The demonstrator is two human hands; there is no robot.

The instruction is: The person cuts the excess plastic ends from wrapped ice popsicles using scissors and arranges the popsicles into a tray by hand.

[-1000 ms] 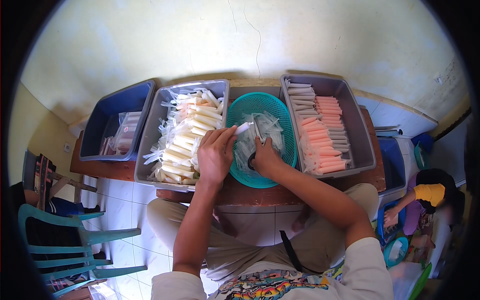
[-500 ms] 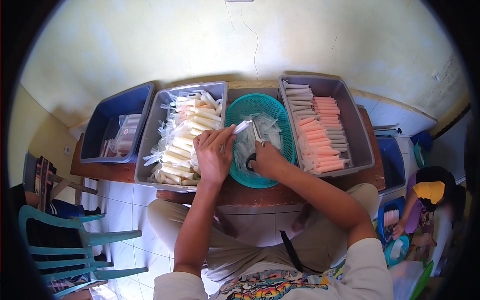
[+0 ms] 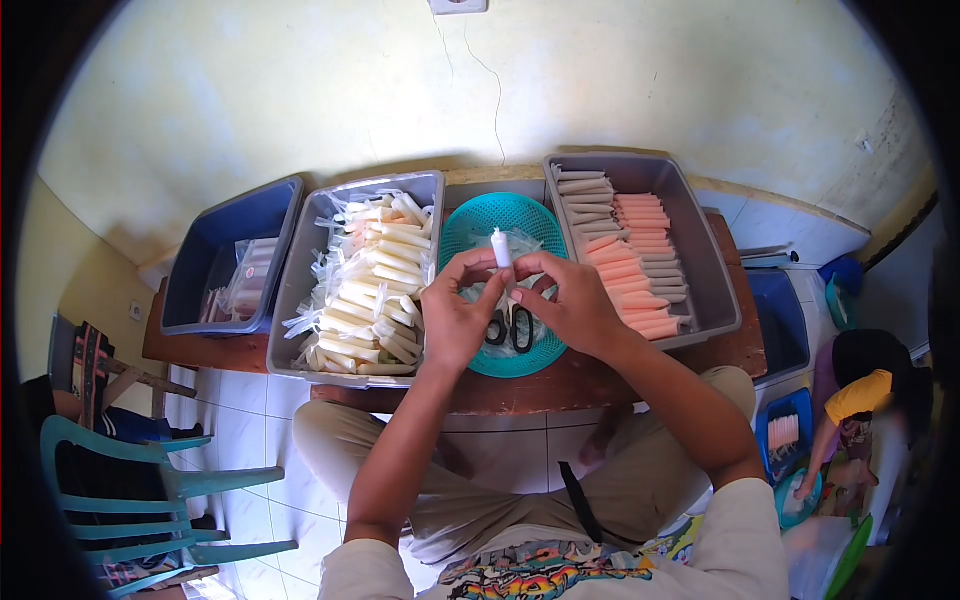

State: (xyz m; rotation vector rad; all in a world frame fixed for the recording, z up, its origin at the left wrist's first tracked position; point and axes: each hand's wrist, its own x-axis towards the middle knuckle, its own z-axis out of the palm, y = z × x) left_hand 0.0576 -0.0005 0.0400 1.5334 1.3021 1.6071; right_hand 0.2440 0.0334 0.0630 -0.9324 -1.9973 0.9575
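Above the turquoise basket point(image 3: 487, 370), my left hand point(image 3: 458, 312) and my right hand point(image 3: 572, 302) pinch a white filled plastic tube point(image 3: 501, 250) between them. The tube stands upright, its narrow tied-looking end at the top and its lower part hidden by my fingers. Black-handled scissors point(image 3: 523, 329) lie in the basket below my hands, on clear plastic scraps point(image 3: 520, 240). To the left, a grey tub point(image 3: 283, 290) holds cream-coloured filled tubes point(image 3: 385, 270) with long plastic ends. In the right grey tub point(image 3: 708, 250), pink tubes point(image 3: 643, 222) and greyish tubes point(image 3: 588, 200) are stacked in rows.
A dark blue tub point(image 3: 195, 250) with a few packs stands at the far left of the brown bench point(image 3: 480, 398). A green plastic chair point(image 3: 130, 500) is at lower left. Another person point(image 3: 850, 405) works beside a blue tray point(image 3: 770, 410) at right.
My right hand has let go of the scissors, which now lie in the basket, and has joined my left hand on the tube. The tube has moved slightly right and turned upright.
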